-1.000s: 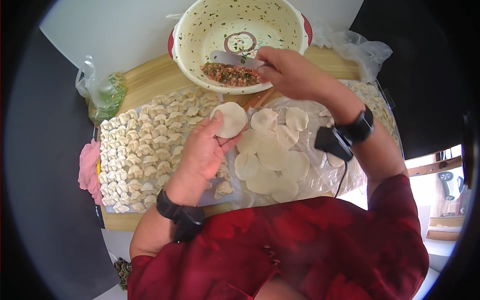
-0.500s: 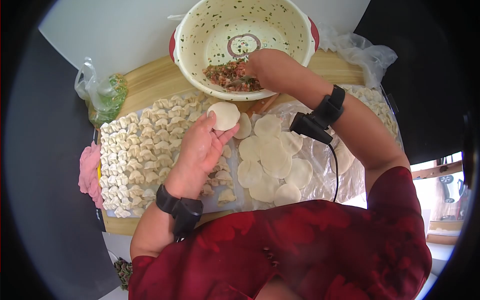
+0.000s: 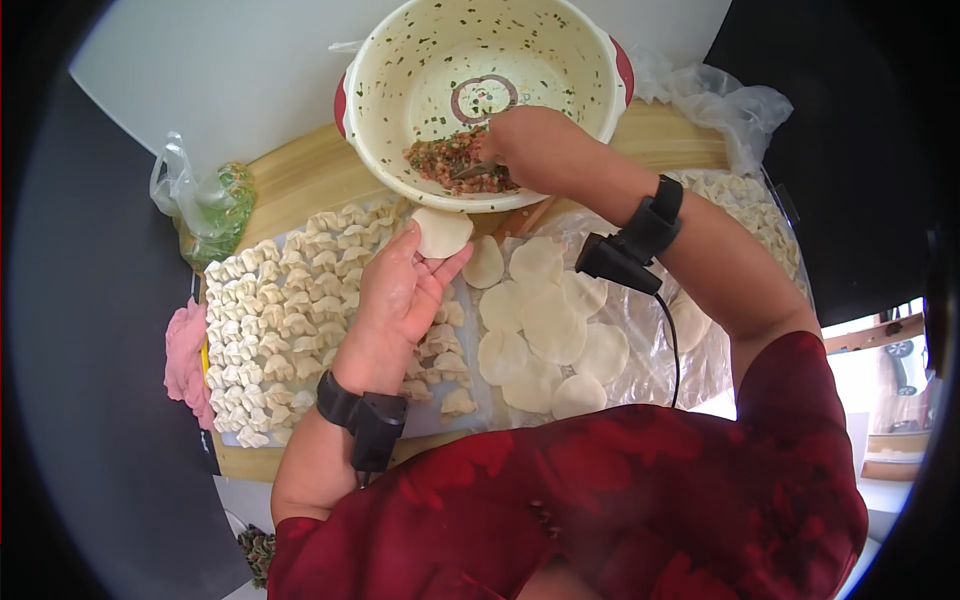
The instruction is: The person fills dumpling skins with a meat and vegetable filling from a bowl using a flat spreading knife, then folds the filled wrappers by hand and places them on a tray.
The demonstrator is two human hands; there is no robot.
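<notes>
A round dumpling wrapper (image 3: 442,233) lies on the fingers of my left hand (image 3: 400,287), its edge held by the thumb, just below the basin's near rim. My right hand (image 3: 528,148) reaches into the large cream basin (image 3: 395,85), its fingers closed round a spoon (image 3: 470,172) whose handle is mostly hidden by the hand. The spoon's tip is in the minced meat filling (image 3: 437,158) with green bits, heaped at the basin's near side. Several loose wrappers (image 3: 552,325) overlap on plastic sheeting, right of my left hand.
Rows of folded dumplings (image 3: 295,300) cover the board at left, and more dumplings (image 3: 745,205) lie at far right. A tied bag of chopped greens (image 3: 222,205) stands back left, above a pink cloth (image 3: 187,360). A crumpled plastic bag (image 3: 735,110) sits back right.
The view has shifted slightly. My left hand still holds the wrapper near the basin rim. My right hand stays low in the basin, with the spoon moved slightly in the filling.
</notes>
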